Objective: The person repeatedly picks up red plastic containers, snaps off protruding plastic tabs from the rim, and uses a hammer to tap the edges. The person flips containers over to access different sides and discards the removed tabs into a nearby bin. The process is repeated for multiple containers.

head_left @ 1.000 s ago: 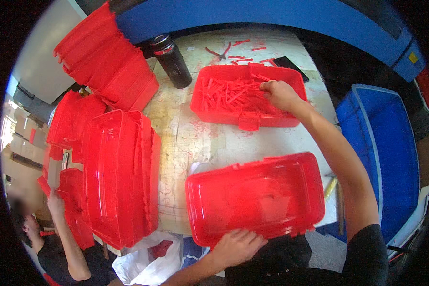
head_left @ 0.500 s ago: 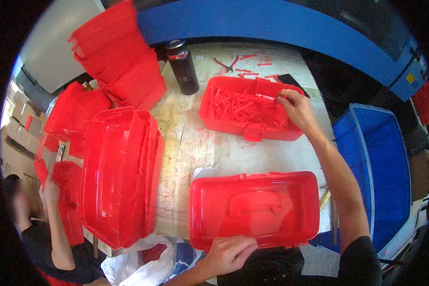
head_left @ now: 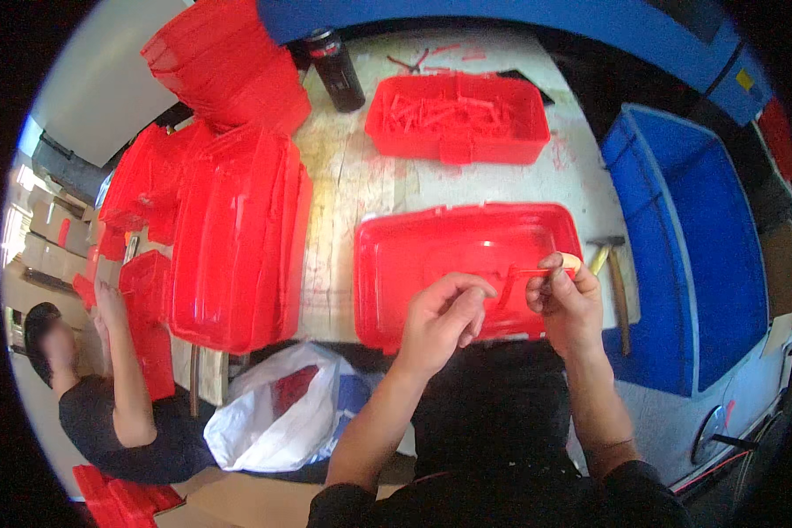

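My right hand (head_left: 568, 299) pinches a thin, bent red plastic piece (head_left: 526, 272) between thumb and fingers. A pale yellowish cover wraps one of its fingertips. My left hand (head_left: 449, 321) hovers just left of the piece, fingers loosely curled and slightly apart, with nothing visible in it. Below both hands lies a shallow red plastic box lid (head_left: 383, 264) at the table's near edge, its hollow side showing a recessed middle. Farther back stands a red box (head_left: 458, 148) filled with several similar thin red pieces (head_left: 440, 114).
Stacked red lids (head_left: 229, 255) stand at left, with stacked red bins (head_left: 238, 79) behind. A black bottle (head_left: 336, 75), pliers (head_left: 409, 63) and a hammer (head_left: 620, 290) are on the table (head_left: 334, 220). A blue crate (head_left: 651, 255) is at right; a white bag (head_left: 268, 422) and co-worker (head_left: 123, 414) at lower left.
My right hand has come back from the red box with a thin red piece. My left hand has lifted off the lid's near edge toward it. The view has tilted down.
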The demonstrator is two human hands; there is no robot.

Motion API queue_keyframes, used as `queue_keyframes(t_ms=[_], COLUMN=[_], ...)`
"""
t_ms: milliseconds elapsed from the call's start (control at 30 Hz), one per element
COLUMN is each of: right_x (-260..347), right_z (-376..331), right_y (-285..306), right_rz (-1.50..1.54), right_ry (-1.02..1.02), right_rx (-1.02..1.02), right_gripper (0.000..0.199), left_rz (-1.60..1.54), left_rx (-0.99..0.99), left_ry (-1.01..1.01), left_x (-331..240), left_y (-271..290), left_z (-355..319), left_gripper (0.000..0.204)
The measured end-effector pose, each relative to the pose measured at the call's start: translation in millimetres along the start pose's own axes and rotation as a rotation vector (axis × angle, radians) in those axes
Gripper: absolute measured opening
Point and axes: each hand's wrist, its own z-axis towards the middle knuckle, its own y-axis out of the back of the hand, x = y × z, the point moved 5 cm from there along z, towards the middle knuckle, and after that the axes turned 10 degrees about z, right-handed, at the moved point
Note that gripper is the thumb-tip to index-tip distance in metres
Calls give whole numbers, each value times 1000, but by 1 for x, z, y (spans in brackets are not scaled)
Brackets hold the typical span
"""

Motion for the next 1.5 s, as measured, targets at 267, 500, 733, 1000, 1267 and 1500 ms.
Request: queue_keyframes(t_ms=[267,500,733,1000,1267,1500], right_x=[-5,11,29,38,37,37], right_z=[-63,-75,-79,-79,-79,-78], right_y=[37,42,53,46,45,34], right_rz=[-9,-27,8,61,136,-298], right_ry=[41,108,203,216,186,282], right_rx=[-39,42,47,177,203,248], right_gripper=[19,23,25,23,20,13], left_rz=[-1063,-844,1329,1502,1504,222], left_rx=[603,949,62,27,26,165], left_ry=[-210,-300,-622,-950,-933,22], left_x=[9,-10,-47,-68,-62,10], left_y=[-38,-73,-57,-80,-78,-75], left_z=[-22,-24,-19,-21,-24,-26], left_gripper=[42,41,27,31,26,34])
